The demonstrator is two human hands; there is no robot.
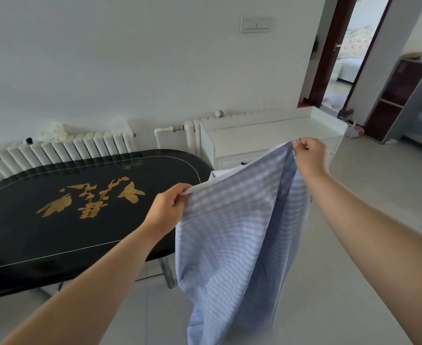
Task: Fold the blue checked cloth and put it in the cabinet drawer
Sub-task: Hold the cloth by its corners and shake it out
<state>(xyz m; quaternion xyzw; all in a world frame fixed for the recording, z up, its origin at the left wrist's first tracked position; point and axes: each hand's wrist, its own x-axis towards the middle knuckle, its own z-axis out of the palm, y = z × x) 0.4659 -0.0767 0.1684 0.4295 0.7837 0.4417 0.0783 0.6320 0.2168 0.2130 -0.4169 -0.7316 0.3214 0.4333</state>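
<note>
Blue checked cloth (232,232) hangs over bare floor beside the black oval table's (55,220) right edge. Left hand (166,210) and right hand (309,155) each pinch a top corner, arms outstretched.

Both my arms are bare from the bottom edge of the view up to the wrists; no sleeve or cuff shows anywhere. My left hand (166,210) wears no ring, watch or glove, and its wrist carries no band. My right hand (309,155), up toward one o'clock, is just as plain: bare fingers, short nails, nothing on the wrist. My forearms look smooth, with no marks I can make out.
</note>
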